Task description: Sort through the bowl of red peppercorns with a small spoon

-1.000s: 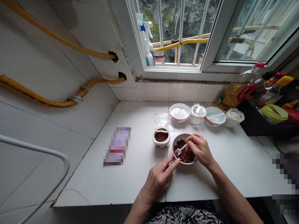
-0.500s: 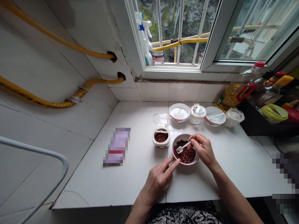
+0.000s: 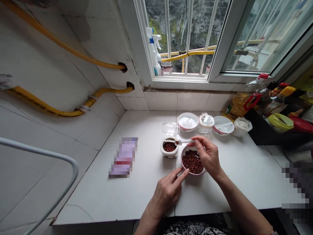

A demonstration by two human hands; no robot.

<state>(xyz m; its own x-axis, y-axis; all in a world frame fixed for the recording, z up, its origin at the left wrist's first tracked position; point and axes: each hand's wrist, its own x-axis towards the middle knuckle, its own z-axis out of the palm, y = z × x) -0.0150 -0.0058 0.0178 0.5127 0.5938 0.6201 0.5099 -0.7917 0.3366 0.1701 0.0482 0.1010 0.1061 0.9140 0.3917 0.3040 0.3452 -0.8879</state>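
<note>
My right hand (image 3: 208, 156) pinches the handle of a small white spoon (image 3: 185, 141). A few dark red bits lie in its scoop, which is at the right rim of an open white spice jar (image 3: 169, 154). Dark red peppercorns partly fill that jar, and its clear lid (image 3: 170, 129) stands up at the back. To its right, a pink-rimmed bowl (image 3: 197, 174) holds more dark red peppercorns (image 3: 192, 161). My left hand (image 3: 168, 192) holds the bowl's near left rim with its fingertips.
Behind stand a bowl of white grains (image 3: 187, 128), a closed jar (image 3: 205, 124), another bowl (image 3: 223, 131) with a white spoon, and a second jar (image 3: 241, 128). An oil bottle (image 3: 238, 104) is at the back right. A blurred purple packet (image 3: 124, 158) lies left.
My right hand has lifted the spoon from over the bowl and moved it left and away from me to the jar's rim. My left hand stays on the bowl. The view has shifted slightly.
</note>
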